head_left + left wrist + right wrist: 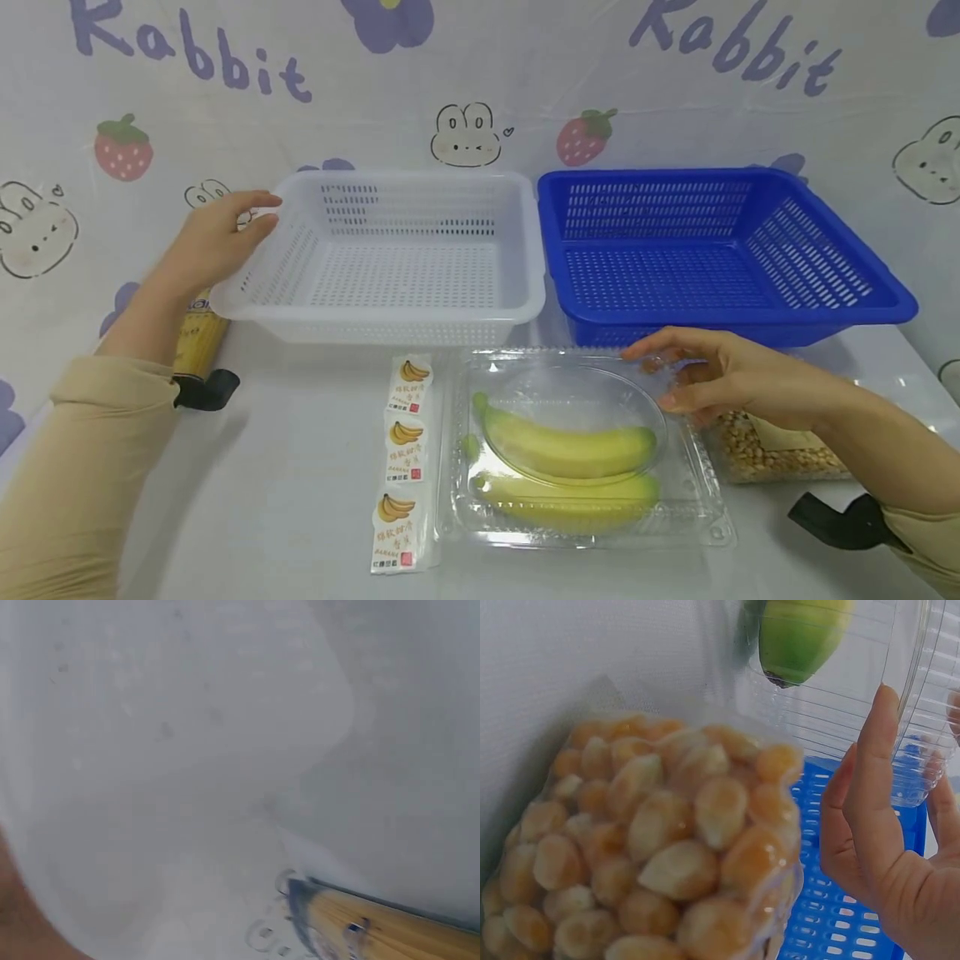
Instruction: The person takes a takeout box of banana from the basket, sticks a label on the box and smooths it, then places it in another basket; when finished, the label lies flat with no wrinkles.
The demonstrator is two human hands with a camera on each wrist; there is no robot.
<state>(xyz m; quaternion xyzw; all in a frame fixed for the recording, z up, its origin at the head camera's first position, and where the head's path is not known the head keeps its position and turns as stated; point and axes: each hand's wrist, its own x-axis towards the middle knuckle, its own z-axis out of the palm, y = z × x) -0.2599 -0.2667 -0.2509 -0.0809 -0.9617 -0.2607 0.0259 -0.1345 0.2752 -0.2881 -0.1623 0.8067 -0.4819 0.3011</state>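
Lifting the clear box (562,392) by one corner would be the likeliest cause of trouble, since its bananas (570,446) could be made to slide and tip it. It lies on the counter (300,467), in front of both baskets. Its back right corner is spanned by the right hand (735,375), partly closed, with the edge apparently pinched between thumb and fingers. The thin plastic might be bent under too hard a squeeze, or the lid pulled loose if only that were caught; whether it is latched cannot be told.

The left hand (217,237) is held at the left rim of the white basket (390,314), thumb and fingers slightly parted; whether the rim is gripped cannot be told. If it were pulled unevenly, the basket could be swung against the blue basket (735,317) just beside it, or the yellow packet (197,342) under the left wrist could be knocked.

On the right, the bag of kernels (780,450) might be snagged by the loose black strap (847,521). The sticker strip (405,457), just left of the box, could be creased by a sideways slide.
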